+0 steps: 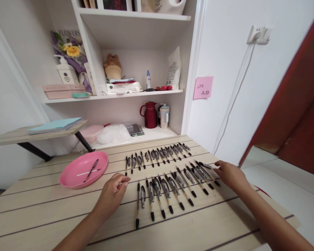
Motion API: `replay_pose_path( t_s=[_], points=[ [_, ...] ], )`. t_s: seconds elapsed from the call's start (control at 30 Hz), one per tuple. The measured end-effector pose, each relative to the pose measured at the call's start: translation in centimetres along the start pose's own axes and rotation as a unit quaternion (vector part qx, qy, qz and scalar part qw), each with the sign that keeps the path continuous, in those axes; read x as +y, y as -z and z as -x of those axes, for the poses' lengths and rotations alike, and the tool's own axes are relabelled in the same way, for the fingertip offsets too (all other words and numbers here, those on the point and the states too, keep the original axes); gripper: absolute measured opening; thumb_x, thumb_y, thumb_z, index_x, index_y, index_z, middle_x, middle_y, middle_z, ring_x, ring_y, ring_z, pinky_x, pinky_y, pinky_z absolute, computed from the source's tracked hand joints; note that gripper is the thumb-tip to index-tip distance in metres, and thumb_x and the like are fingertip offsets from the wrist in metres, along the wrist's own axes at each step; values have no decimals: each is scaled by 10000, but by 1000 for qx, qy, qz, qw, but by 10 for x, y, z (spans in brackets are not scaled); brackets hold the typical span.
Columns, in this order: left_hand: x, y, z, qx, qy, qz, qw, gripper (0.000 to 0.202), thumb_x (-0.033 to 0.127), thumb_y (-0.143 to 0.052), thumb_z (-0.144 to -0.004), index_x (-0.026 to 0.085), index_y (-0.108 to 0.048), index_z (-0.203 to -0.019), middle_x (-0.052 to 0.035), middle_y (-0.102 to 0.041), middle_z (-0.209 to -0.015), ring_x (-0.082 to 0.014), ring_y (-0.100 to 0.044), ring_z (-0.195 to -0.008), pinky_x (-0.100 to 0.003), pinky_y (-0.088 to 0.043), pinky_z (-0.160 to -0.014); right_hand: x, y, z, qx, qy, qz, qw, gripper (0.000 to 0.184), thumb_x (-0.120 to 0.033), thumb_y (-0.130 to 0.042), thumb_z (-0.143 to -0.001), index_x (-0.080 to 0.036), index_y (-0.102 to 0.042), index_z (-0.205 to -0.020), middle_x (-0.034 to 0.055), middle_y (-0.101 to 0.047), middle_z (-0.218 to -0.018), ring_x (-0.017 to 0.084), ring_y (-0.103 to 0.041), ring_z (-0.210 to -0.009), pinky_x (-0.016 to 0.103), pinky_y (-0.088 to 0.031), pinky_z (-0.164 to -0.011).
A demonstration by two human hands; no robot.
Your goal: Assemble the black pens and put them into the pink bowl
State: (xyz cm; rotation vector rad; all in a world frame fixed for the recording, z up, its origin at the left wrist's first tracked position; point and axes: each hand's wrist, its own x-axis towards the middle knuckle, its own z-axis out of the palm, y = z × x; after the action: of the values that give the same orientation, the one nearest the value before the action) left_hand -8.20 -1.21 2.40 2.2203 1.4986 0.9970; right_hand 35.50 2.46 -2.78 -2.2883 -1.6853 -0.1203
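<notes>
Two rows of black pens [170, 190] with their caps beside them lie on the light wooden table [54, 209]. My left hand [112, 193] rests on the table left of the near row, fingers pinched on a thin white piece. My right hand [230, 174] reaches to the right end of the near row, its fingers closed around the tip of a pen [205, 165] there. A pink plate [83, 169] at the left holds one black pen [92, 169] and a thin white refill.
White shelves [115, 96] behind the table carry a red jug [149, 115], a cup, boxes, a plush toy and a bouquet. A side board holds a blue notebook [54, 124]. A pink note [202, 88] sticks on the wall; a red door stands right.
</notes>
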Motion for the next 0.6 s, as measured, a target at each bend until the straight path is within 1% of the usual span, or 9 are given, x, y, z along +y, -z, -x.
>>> replay_pose_path(
  t_s=[0.1,0.17,0.23,0.3,0.37,0.47,0.6],
  points=[
    [-3,1,0,2,2,-2,1000,242,310,-425,-782,192,-630,-830,-61,-620,-882,-181,-573,-845,-289,-471,-721,8,5,3,7,-13,-41,999,297,-291,-458,-721,-156,-631,-922,101,-677,-840,239,-608,-771,295,-399,-615],
    [-5,0,0,7,6,1,1000,235,315,-435,-777,196,-631,-827,-57,-621,-877,-182,-575,-837,-285,-474,-702,9,8,7,-8,-7,-83,997,275,-276,-459,-703,-175,-640,-882,73,-681,-810,214,-609,-740,274,-405,-615],
    [-6,-1,0,13,13,8,1000,231,318,-443,-768,199,-636,-816,-54,-624,-867,-181,-579,-823,-284,-477,-695,6,10,11,-35,16,-110,993,250,-256,-455,-688,-201,-650,-834,43,-682,-770,189,-607,-704,253,-401,-609],
    [-4,-1,0,12,16,15,1000,233,316,-443,-764,199,-640,-807,-53,-627,-863,-180,-581,-818,-286,-477,-704,-1,11,16,-57,45,-94,993,215,-235,-449,-680,-213,-651,-750,31,-676,-715,180,-601,-668,248,-386,-591],
    [-2,-2,1,8,15,19,1000,236,312,-439,-765,196,-640,-804,-54,-628,-859,-181,-580,-819,-289,-473,-714,-9,9,20,-68,60,-46,995,183,-242,-454,-680,-205,-632,-666,47,-663,-671,192,-595,-651,258,-363,-562],
    [1,-2,2,-3,15,22,1000,230,304,-433,-772,193,-632,-803,-54,-625,-858,-179,-573,-824,-291,-465,-727,-18,4,23,-65,47,12,997,183,-267,-459,-694,-184,-602,-616,87,-650,-661,214,-595,-657,268,-333,-531],
    [2,-1,4,-12,16,33,999,224,292,-426,-780,196,-625,-814,-44,-619,-856,-169,-568,-826,-276,-454,-726,-19,-3,23,-41,25,32,998,178,-238,-439,-707,-168,-586,-633,115,-649,-709,225,-598,-676,270,-323,-521]
  ],
)
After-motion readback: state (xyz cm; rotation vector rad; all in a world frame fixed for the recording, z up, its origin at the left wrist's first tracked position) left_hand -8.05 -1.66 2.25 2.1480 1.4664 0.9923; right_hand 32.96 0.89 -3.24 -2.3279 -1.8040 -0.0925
